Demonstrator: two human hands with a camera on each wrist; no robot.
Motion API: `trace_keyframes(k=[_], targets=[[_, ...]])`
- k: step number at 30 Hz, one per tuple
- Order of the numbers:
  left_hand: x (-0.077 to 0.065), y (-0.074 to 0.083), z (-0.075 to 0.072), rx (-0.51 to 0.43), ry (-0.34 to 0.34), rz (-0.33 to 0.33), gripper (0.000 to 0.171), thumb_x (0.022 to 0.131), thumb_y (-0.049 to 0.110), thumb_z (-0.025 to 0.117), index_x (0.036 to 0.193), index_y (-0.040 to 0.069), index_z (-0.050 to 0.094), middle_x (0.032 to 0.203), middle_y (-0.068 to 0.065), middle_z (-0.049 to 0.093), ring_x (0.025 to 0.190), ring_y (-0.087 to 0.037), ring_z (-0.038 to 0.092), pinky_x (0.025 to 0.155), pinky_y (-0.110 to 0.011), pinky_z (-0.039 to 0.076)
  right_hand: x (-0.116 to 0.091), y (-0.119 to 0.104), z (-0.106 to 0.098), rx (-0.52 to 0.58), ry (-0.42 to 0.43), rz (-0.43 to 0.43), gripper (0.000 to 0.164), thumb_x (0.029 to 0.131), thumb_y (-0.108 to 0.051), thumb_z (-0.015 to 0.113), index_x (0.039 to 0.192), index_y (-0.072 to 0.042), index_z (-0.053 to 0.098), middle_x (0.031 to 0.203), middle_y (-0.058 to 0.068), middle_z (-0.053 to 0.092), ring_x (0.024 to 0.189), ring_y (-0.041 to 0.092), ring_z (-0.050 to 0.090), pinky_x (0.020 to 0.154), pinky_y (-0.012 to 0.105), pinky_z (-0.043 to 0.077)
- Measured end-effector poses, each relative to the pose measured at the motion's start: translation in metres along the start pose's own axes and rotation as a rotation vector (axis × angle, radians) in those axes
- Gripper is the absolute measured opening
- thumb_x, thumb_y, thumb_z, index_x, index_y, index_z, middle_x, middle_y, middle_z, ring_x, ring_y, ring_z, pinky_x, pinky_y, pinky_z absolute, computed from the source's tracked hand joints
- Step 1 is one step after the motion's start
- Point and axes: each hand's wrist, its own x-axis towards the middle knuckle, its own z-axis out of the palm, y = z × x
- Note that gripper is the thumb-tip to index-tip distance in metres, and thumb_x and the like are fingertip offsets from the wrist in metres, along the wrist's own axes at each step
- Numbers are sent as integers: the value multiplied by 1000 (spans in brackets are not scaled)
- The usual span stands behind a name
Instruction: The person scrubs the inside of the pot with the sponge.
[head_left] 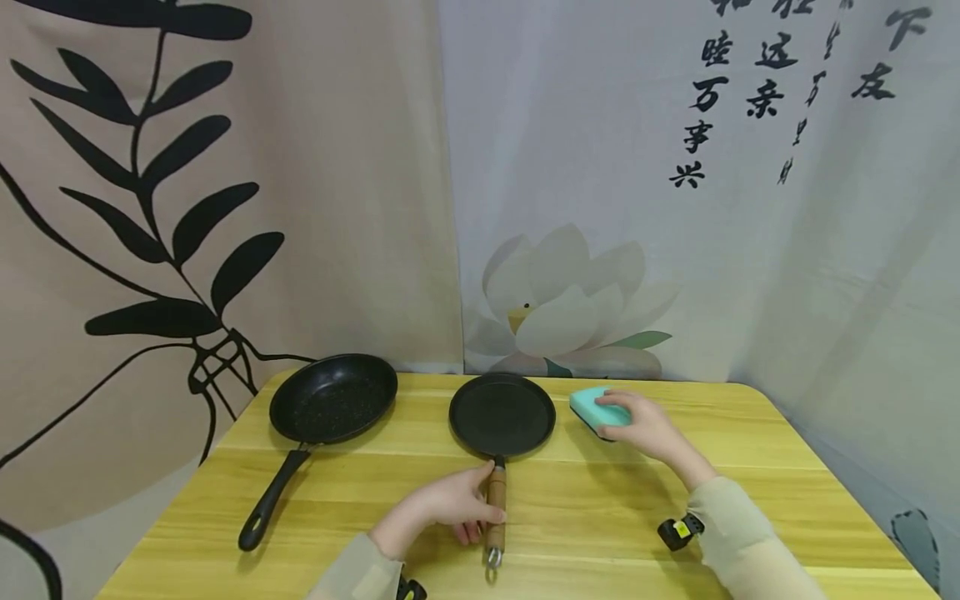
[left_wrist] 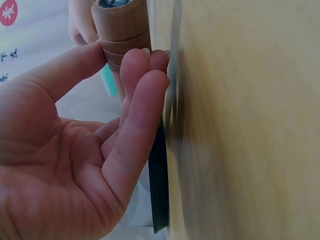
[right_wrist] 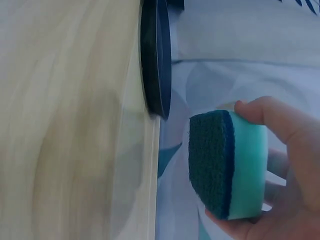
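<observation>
At the middle of the table lies a small flat black frying pan [head_left: 502, 414], its wooden handle [head_left: 497, 487] pointing toward me. My left hand [head_left: 450, 504] grips that handle, the thumb on one side and the fingertips on the other, as the left wrist view shows at the wooden handle [left_wrist: 122, 30]. To the right of the pan, my right hand [head_left: 641, 427] holds a turquoise sponge [head_left: 588, 404] between thumb and fingers. In the right wrist view the sponge [right_wrist: 247, 165] is raised off the tabletop, its dark green scouring side facing the table.
A larger, deeper black frying pan [head_left: 337, 400] rests at the back left, its black handle angled toward the front left. The wooden table [head_left: 585, 533] ends at a printed cloth backdrop [head_left: 360, 183].
</observation>
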Motion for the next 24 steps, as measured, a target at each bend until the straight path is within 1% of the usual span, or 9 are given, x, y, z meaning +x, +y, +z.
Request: trace_keyframes(k=[7, 15, 24], targets=[[1, -2, -1, -10, -12, 4, 89, 91, 18, 69, 152, -6, 8, 71, -9, 67, 52, -20, 60, 47, -34, 54, 5, -17, 11, 16, -35, -60, 49, 82, -29, 77, 126, -10, 65, 137, 20, 52, 122, 43, 49, 90, 55, 47], [1, -6, 0, -29, 1, 4, 89, 91, 16, 69, 152, -7, 9, 70, -11, 67, 51, -19, 60, 47, -35, 54, 11, -31, 25, 11, -87, -100, 50, 81, -28, 76, 126, -10, 65, 138, 16, 52, 124, 40, 48, 95, 55, 45], [2, -4, -1, -28, -8, 10, 89, 92, 17, 69, 152, -6, 8, 70, -10, 67, 51, -19, 59, 47, -33, 54, 17, -40, 26, -18, -113, -126, 47, 80, -24, 76, 124, -9, 67, 137, 16, 54, 124, 39, 49, 93, 52, 46]])
